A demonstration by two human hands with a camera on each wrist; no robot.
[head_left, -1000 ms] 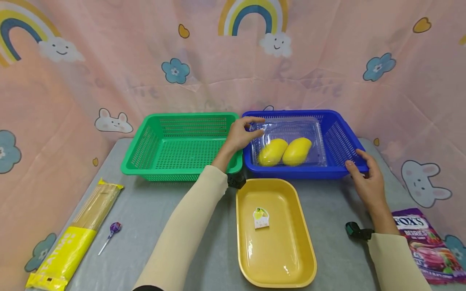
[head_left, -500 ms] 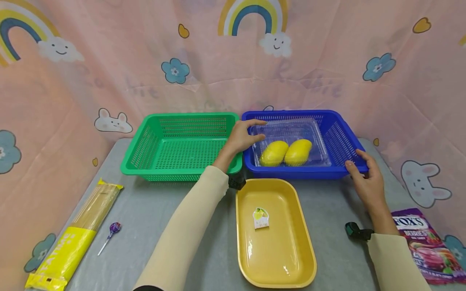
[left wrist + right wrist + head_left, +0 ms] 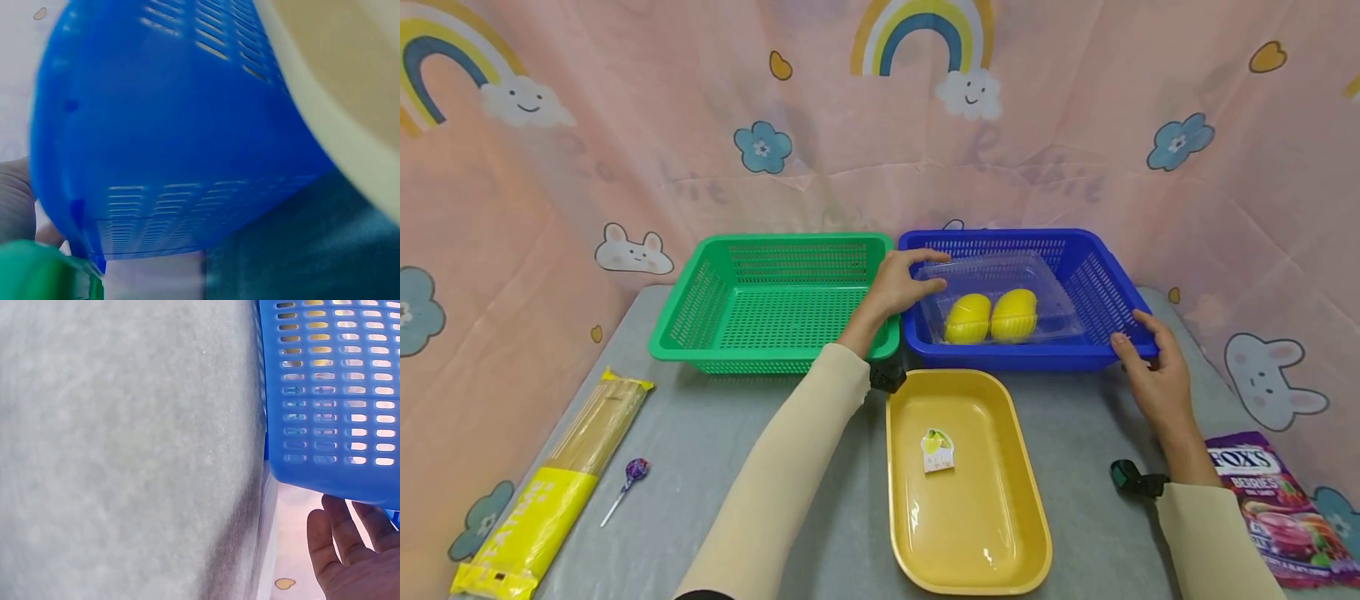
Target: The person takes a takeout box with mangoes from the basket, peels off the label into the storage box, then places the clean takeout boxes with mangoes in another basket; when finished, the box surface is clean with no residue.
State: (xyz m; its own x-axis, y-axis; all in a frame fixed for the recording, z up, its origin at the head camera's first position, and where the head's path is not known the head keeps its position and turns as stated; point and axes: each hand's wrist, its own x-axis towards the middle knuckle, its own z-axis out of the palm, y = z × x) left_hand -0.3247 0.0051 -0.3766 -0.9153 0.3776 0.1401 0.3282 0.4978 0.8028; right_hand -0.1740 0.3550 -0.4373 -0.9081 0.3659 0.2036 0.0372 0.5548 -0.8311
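In the head view, my left hand (image 3: 900,283) reaches over the left rim of the blue basket (image 3: 1108,279). Its thumb and forefinger stand apart at the left edge of a clear plastic box (image 3: 1052,304); whether they touch it is hard to tell. Two yellow mangoes (image 3: 967,319) lie inside the box, which sits tilted in the basket. My right hand (image 3: 1161,387) is at the basket's front right corner, fingertips at the rim. The right wrist view shows its fingers (image 3: 322,540) nearly straight beside the rim. Only part of the left hand (image 3: 15,200) shows in the left wrist view.
A green basket (image 3: 679,321) stands left of the blue one. In front is a yellow tray (image 3: 970,533) with a sticker inside. At left lie a yellow packet of sticks (image 3: 553,487) and a lollipop (image 3: 637,471); a candy bag (image 3: 1273,508) lies at right.
The clear box has tipped back and settled lower in the blue basket, and the mangoes inside have shifted. Both hands have stayed almost where they were.
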